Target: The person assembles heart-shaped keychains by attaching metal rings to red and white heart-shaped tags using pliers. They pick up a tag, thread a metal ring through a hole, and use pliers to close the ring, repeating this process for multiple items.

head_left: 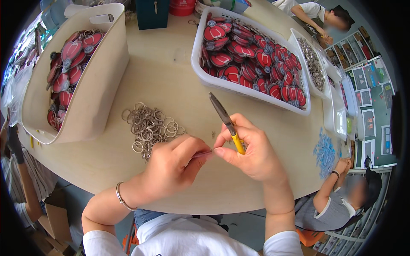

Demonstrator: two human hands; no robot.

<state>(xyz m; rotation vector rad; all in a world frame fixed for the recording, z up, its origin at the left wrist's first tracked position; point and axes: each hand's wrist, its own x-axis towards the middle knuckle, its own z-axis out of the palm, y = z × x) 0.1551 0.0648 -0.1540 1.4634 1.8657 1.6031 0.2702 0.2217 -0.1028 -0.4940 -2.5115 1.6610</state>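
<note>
My left hand (173, 164) is closed, pinching a thin, flat piece (202, 154) seen almost edge-on; most of it is hidden by the fingers. Pliers (224, 117) with yellow handles and dark jaws rest in my right hand (254, 149), jaws pointing up and away. The right thumb and forefinger meet at the tip of the flat piece, and whatever small part they pinch is too small to make out. Just beyond my left hand lies a heap of silver key rings (151, 128). A few tiny metal bits (213, 134) are on the table between the hands.
A cream bin (96, 91) at left and a white basket (252, 94) at back right hold red-and-grey tags. Another tray (314, 64) contains metal hardware. Light-blue slim pieces (325, 149) lie at right. Co-workers sit around the table (230, 192). A dark green box (152, 15) stands behind.
</note>
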